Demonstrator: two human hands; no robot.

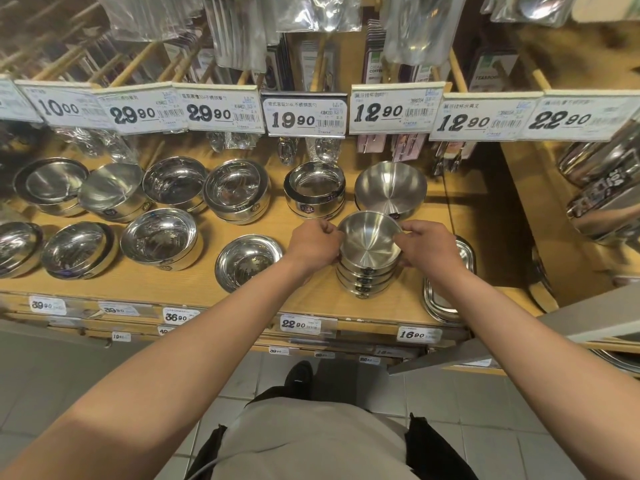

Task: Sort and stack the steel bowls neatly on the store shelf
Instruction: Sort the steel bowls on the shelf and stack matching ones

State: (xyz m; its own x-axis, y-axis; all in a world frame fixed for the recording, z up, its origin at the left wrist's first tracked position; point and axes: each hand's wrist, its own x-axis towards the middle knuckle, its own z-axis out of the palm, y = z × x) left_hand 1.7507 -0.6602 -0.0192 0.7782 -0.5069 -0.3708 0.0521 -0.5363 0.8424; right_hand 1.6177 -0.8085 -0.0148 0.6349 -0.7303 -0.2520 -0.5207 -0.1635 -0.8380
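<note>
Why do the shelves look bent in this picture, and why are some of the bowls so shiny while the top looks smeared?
Head view: the wide-angle lens bows the wooden shelf and price tags into curves. Overhead light glares off the polished bowls, such as the front loose bowl; the brushed stack of bowls both hands grip looks duller. The hanging packets at the top are blurred.

The bowls [370, 242] were silver steel, with a brushed pattern of fine rings inside the top one. The shelf [242, 285] was light yellow wood. The price tags [304, 114] were white with black numbers, and one had a black frame. The floor [48, 386] had pale grey tiles. The person's shirt [311, 445] was beige.
</note>
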